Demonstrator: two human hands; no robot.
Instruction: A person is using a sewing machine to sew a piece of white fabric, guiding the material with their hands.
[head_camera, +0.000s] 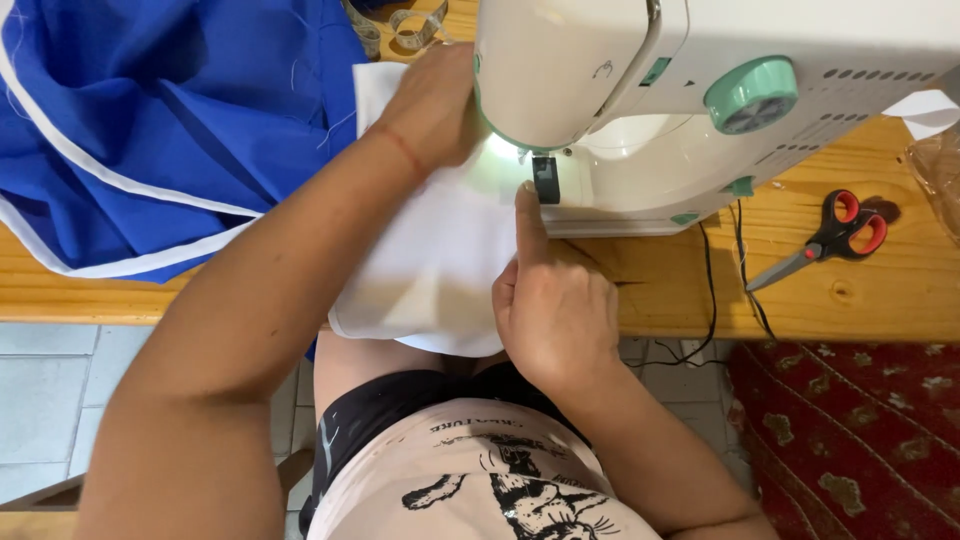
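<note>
Head view, white fabric (430, 270), flat, under hands (545, 300)

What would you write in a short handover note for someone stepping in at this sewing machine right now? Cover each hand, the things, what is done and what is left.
Left hand: flat on the white fabric, behind the needle area.
Right hand: forefinger pressing the fabric beside the presser foot.
Sewing machine lamp is on; the fabric lies under the foot.
Blue cloth bunched at left; scissors at right, untouched.
Stitching done so far: not visible. Most of the fabric hangs toward the lap.
</note>
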